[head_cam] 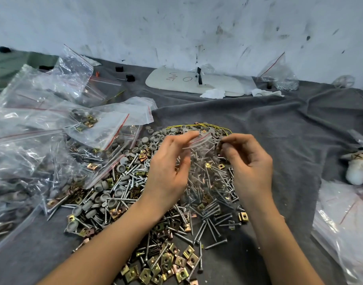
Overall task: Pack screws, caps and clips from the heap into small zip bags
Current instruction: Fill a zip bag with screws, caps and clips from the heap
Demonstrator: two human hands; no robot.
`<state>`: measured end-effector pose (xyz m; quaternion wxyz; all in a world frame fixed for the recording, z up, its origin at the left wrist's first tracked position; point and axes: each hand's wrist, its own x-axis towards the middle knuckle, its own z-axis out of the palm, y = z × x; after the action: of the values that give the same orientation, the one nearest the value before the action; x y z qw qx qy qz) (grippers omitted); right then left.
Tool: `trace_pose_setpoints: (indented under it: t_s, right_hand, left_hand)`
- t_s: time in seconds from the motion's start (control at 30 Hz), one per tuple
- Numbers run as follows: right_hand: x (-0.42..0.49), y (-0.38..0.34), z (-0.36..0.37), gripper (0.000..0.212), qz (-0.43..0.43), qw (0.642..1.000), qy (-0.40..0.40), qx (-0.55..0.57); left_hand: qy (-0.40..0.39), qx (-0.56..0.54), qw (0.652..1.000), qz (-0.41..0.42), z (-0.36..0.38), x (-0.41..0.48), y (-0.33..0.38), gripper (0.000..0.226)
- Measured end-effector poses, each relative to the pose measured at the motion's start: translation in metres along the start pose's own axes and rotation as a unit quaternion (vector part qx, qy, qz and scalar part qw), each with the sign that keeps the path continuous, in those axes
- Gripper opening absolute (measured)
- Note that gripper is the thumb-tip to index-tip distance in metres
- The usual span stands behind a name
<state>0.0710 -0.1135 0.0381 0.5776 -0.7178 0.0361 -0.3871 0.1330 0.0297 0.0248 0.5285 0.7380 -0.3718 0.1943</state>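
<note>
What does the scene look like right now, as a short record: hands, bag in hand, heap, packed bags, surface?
left hand: pinches the top edge of the small zip bag
right hand: pinches the same bag's top from the other side
small zip bag: held above the heap, partly filled; seal state unclear
heap: screws, grey caps, brass clips, loose
filled bags: piled left of the heap
surface: grey cloth
</note>
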Motion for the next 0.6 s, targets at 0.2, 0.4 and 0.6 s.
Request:
trace_pose_setpoints:
  t_s: [0.2,0.4,0.6]
  right_hand:
    - [-0.0039,-0.0022,0.0056,0.021,0.056,0.994,-0.067,0.065]
    - [-0.0058,-0.0022,0.0094,0.022,0.078,0.986,-0.086,0.12]
    - [-0.0063,-0.0041,0.0096,0.032,0.079,0.985,-0.111,0.107]
  left_hand:
    - [-0.009,0.056,0.997,0.044,0.0001,0.0008,-0.0011,0.025]
    - [0.005,0.044,0.998,0.045,0.001,0.0009,-0.0026,0.022]
    - [0.018,0.007,0.999,0.03,0.0029,0.0006,-0.0048,0.025]
